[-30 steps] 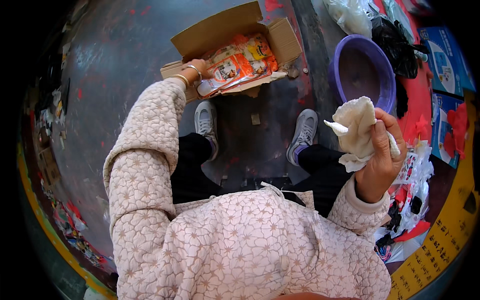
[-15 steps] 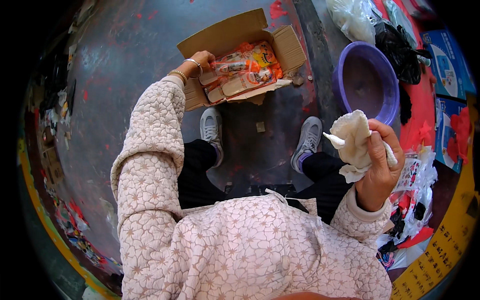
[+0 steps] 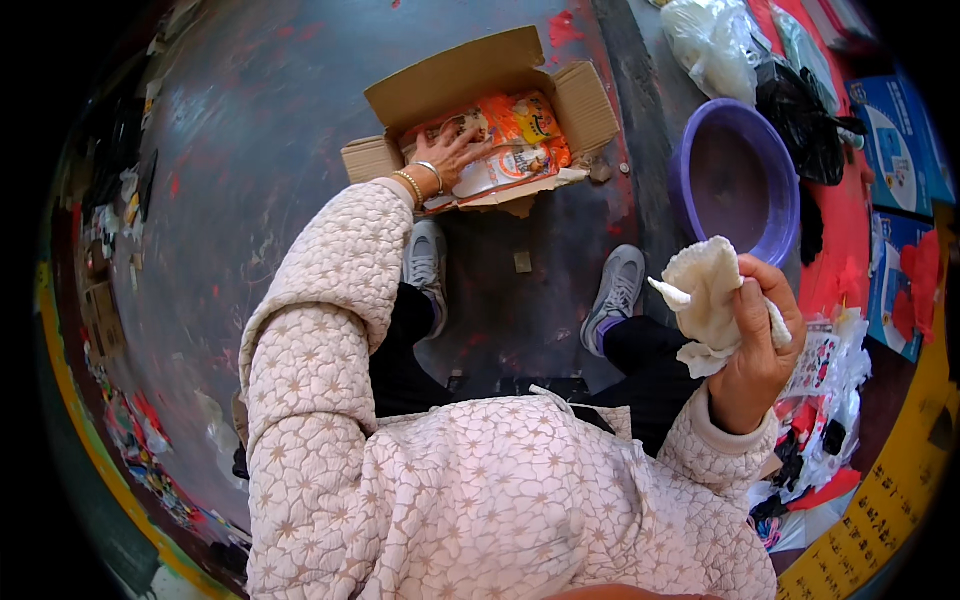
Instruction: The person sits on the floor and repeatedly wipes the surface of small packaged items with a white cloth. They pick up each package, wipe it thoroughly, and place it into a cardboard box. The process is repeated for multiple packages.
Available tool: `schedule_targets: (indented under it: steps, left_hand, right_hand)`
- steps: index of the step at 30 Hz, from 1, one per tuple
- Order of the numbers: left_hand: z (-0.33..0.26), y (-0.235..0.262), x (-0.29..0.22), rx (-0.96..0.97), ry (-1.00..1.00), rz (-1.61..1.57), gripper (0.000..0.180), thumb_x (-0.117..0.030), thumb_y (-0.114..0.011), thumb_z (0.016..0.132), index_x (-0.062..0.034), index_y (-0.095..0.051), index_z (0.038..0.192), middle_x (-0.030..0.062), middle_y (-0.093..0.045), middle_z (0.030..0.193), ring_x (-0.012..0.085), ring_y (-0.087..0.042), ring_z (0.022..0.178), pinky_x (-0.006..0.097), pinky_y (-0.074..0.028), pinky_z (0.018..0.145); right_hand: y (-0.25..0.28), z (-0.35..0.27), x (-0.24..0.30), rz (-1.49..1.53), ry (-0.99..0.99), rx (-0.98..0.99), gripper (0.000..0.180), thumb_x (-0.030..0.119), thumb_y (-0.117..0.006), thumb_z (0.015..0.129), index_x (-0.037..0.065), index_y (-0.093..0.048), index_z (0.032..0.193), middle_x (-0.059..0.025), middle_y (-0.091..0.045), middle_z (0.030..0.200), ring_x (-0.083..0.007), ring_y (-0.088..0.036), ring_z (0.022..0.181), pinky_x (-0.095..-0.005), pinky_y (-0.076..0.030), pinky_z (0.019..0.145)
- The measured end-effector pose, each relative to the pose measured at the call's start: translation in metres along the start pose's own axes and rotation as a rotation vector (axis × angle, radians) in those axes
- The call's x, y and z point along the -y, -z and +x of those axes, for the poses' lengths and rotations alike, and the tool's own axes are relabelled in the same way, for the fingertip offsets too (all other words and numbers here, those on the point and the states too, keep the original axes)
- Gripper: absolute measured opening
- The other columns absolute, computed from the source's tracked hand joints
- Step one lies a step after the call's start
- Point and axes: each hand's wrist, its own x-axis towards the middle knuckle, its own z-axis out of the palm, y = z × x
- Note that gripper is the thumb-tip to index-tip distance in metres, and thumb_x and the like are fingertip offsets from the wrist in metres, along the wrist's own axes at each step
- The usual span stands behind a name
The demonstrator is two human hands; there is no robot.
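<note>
An open cardboard box (image 3: 450, 72) sits on the floor beyond my feet, its flaps spread. Inside lie several orange-and-clear plastic packages (image 3: 530, 125). My left hand (image 3: 448, 158) rests on top of these packages with its fingers spread flat; bracelets circle that wrist. In my right hand (image 3: 762, 325), raised at the right, a crumpled cream-white cloth (image 3: 705, 290) is pinched between thumb and fingers. Its loose end sticks up and to the left, and the part inside my fist is hidden.
A purple plastic basin (image 3: 684, 190) stands right of the box. Beyond it lie a clear plastic bag (image 3: 712, 45), a black bag (image 3: 800, 125) and blue boxes (image 3: 895, 140). Fabric scraps (image 3: 825, 430) lie by my right elbow. My shoes (image 3: 620, 285) are near the box.
My left hand has moved right from the box's left edge onto the packages, and its fingers have spread. My right hand still holds the cloth in nearly the same place.
</note>
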Motion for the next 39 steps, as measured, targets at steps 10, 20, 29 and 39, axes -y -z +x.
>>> schedule_targets:
  steps: [10, 20, 29, 39]
  left_hand:
    - [0.003, -0.031, 0.029, 0.213, -0.097, -0.084, 0.069, -0.009, -0.046, 0.079, -0.0341, -0.017, 0.137, 0.0008, -0.003, 0.146, 0.0308, -0.008, 0.133, 0.062, -0.009, 0.100]
    - [0.038, -0.013, 0.040, 0.281, -0.207, -0.282, 0.041, -0.013, -0.055, 0.067, -0.0099, -0.053, 0.108, 0.0152, -0.050, 0.110, 0.0306, -0.048, 0.100, 0.038, -0.039, 0.085]
    - [0.028, 0.090, 0.015, 0.018, -0.257, -0.559, 0.019, -0.011, -0.054, 0.077, -0.0064, -0.058, 0.095, 0.0149, -0.062, 0.090, 0.0294, -0.060, 0.086, 0.035, -0.047, 0.074]
    - [-0.143, 0.151, -0.112, 0.203, -0.408, -0.804, 0.030, -0.014, -0.053, 0.084, -0.0044, -0.054, 0.112, 0.0097, -0.063, 0.096, 0.0166, -0.059, 0.088, 0.028, -0.046, 0.078]
  right_hand:
    - [-0.001, 0.000, -0.003, -0.006, 0.010, -0.004, 0.016, 0.011, -0.052, 0.086, -0.001, -0.061, 0.091, -0.0034, -0.060, 0.075, -0.0076, -0.054, 0.067, -0.0175, -0.041, 0.062]
    - [0.003, -0.002, -0.001, 0.017, -0.073, 0.048, 0.015, 0.008, -0.052, 0.084, -0.001, -0.062, 0.088, -0.0040, -0.061, 0.074, -0.0065, -0.054, 0.067, -0.0192, -0.042, 0.060]
    - [0.028, 0.046, -0.028, 0.681, 0.095, -0.232, 0.017, 0.014, -0.052, 0.080, 0.000, -0.059, 0.077, -0.0068, -0.058, 0.074, -0.0123, -0.055, 0.067, -0.0269, -0.045, 0.060]
    - [0.182, -0.099, -0.066, 0.590, -0.049, -0.513, 0.024, 0.022, -0.059, 0.078, 0.006, -0.056, 0.061, -0.0030, -0.053, 0.055, -0.0110, -0.048, 0.043, -0.0283, -0.039, 0.040]
